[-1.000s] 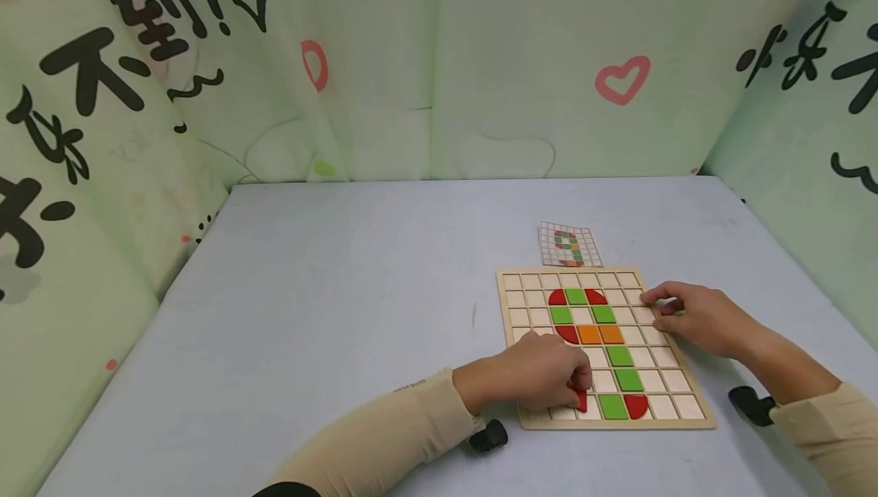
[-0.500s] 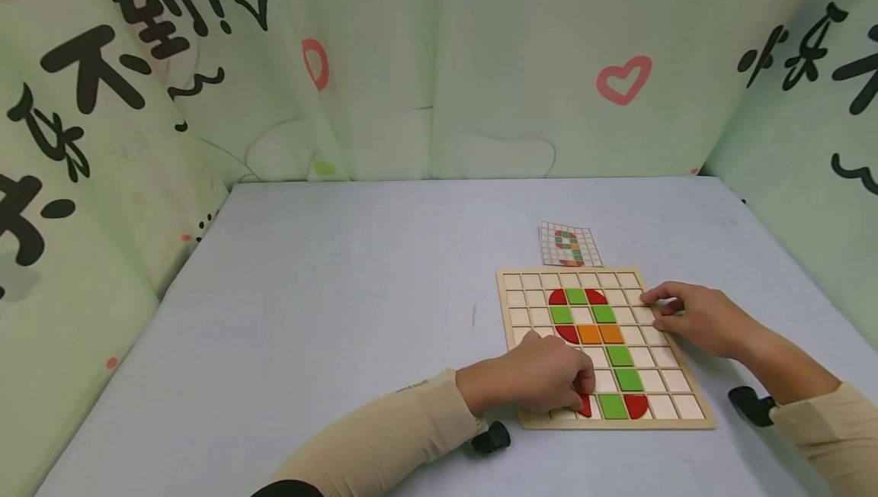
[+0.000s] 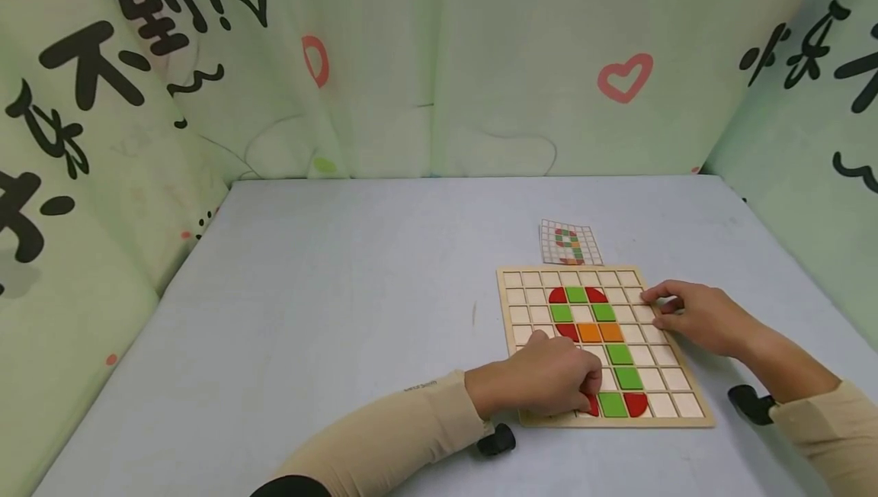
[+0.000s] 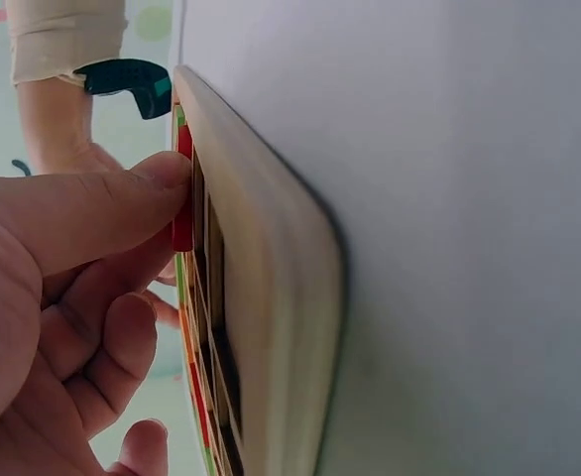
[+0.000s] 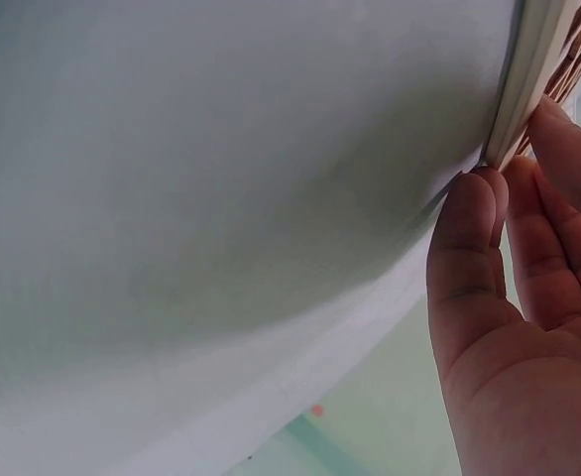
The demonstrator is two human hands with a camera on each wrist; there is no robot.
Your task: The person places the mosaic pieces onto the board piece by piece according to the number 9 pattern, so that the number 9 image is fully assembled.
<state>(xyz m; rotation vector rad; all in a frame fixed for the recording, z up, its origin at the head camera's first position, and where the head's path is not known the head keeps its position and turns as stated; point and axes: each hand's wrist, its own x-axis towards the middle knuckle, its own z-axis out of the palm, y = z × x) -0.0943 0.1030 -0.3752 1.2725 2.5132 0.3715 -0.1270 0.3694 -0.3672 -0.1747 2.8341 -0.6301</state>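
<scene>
A wooden grid board (image 3: 617, 422) lies on the table, with red, green and orange tiles set in its squares in a figure shaped like a 9. Over its bottom row, my left hand (image 3: 549, 375) pinches a red tile (image 4: 182, 198) between thumb and fingers. The tile is just left of a green tile (image 3: 613, 405) and mostly hidden by the hand from above. My right hand (image 3: 706, 318) grips the board's right edge, with the thumb (image 5: 568, 149) on the rim and fingers against the side.
A small printed card (image 3: 569, 242) with a coloured grid pattern lies just behind the board. The white table (image 3: 357, 276) stretches away to the left. Green printed curtains (image 3: 507, 101) stand along the back and both sides.
My left hand has shifted slightly right along the bottom row with the red tile, closer to the green tile. The right hand and the board have stayed in place.
</scene>
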